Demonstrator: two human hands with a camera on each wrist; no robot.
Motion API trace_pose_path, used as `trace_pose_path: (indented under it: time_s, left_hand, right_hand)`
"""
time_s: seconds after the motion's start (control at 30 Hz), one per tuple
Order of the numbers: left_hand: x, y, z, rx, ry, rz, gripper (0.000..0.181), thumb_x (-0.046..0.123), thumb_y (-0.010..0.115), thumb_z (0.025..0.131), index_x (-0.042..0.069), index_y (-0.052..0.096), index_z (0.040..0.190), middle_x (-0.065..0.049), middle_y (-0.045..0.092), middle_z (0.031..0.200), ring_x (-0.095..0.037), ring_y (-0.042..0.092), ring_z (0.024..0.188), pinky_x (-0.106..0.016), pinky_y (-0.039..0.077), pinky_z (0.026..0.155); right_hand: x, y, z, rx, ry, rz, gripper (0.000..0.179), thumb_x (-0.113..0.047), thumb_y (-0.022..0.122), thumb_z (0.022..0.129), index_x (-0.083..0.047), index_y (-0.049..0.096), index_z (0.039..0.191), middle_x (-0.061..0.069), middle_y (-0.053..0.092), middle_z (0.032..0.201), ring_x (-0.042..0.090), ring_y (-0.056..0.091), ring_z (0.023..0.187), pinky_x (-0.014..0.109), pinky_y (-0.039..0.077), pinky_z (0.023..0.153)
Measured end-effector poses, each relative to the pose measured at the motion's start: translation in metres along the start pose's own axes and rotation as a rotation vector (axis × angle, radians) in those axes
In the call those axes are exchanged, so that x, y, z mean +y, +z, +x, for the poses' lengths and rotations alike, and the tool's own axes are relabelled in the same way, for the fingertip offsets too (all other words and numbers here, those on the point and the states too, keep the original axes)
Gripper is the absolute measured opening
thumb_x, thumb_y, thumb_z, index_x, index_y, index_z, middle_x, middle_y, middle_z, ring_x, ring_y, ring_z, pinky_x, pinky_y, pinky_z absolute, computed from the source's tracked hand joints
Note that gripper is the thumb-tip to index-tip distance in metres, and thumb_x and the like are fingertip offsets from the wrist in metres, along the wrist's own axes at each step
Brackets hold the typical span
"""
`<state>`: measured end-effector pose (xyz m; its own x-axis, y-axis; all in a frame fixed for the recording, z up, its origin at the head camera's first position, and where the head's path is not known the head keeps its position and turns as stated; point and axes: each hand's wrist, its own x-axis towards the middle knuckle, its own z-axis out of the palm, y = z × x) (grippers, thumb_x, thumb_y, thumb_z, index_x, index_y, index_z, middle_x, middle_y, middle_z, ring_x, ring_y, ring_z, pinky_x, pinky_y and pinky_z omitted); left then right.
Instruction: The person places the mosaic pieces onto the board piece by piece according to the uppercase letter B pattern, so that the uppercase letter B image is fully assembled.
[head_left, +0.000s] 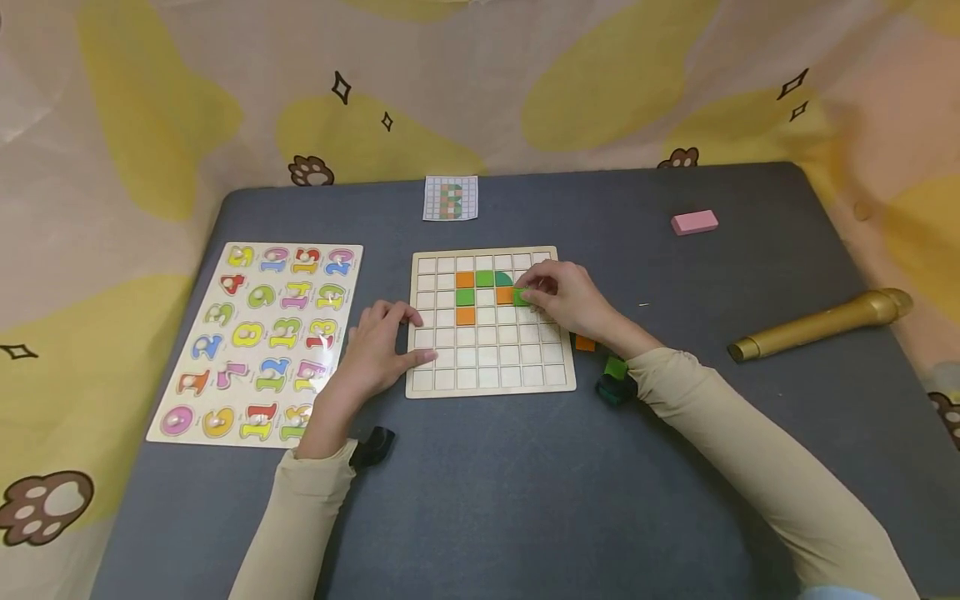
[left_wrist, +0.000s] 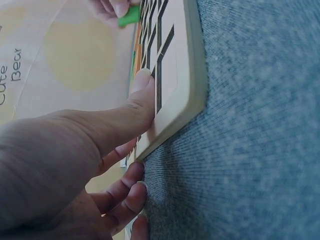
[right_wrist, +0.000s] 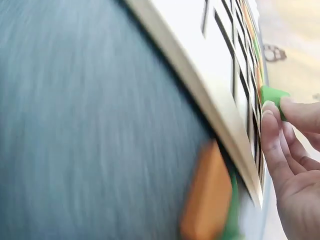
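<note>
A wooden grid board (head_left: 454, 380) lies flat, with orange, green and teal tiles in some of its squares. My right hand (head_left: 570, 300) pinches a green tile (right_wrist: 273, 95) between thumb and fingertips at the board's upper right. That tile is beside an orange tile (head_left: 504, 296) in the grid. My left hand (head_left: 377, 346) rests at the board's left edge, its thumb lying on the top surface. In the left wrist view the other fingers of this hand are loosely bent beside the board's edge.
Loose orange (head_left: 585, 342) and green (head_left: 616, 368) pieces lie right of the board, partly hidden by the right arm. A number puzzle (head_left: 247, 333) lies left. A pattern card (head_left: 450, 198) sits behind; a pink block (head_left: 694, 222) and a gold microphone-shaped object (head_left: 821, 323) lie right.
</note>
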<state>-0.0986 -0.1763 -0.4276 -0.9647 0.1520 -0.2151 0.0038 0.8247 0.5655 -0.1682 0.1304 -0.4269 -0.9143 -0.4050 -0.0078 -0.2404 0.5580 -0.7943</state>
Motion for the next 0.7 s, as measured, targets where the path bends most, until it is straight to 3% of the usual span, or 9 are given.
trace_pose_path:
  time_s: [0.37, 0.7]
  left_hand:
    - [0.001, 0.0, 0.001, -0.004, 0.001, 0.003, 0.051, 0.03, 0.087, 0.09, 0.01, 0.058, 0.126, -0.022, 0.05, 0.141, -0.042, 0.042, 0.132, -0.063, 0.03, 0.109]
    - [0.0, 0.0, 0.001, -0.008, -0.002, 0.009, 0.051, 0.031, 0.087, 0.09, 0.01, 0.058, 0.125, -0.022, 0.05, 0.141, -0.042, 0.042, 0.131, -0.064, 0.031, 0.109]
  right_hand:
    - [-0.02, 0.033, 0.011, -0.042, -0.048, 0.03, 0.004, -0.008, 0.079, 0.095, -0.005, 0.078, 0.098, 0.008, 0.075, 0.088, 0.018, 0.064, 0.079, 0.029, 0.049, 0.074]
    - [-0.027, 0.035, 0.013, -0.059, -0.011, -0.102, 0.006, -0.014, 0.082, 0.094, -0.012, 0.082, 0.1, 0.004, 0.068, 0.1, 0.02, 0.063, 0.09, 0.034, 0.048, 0.08]
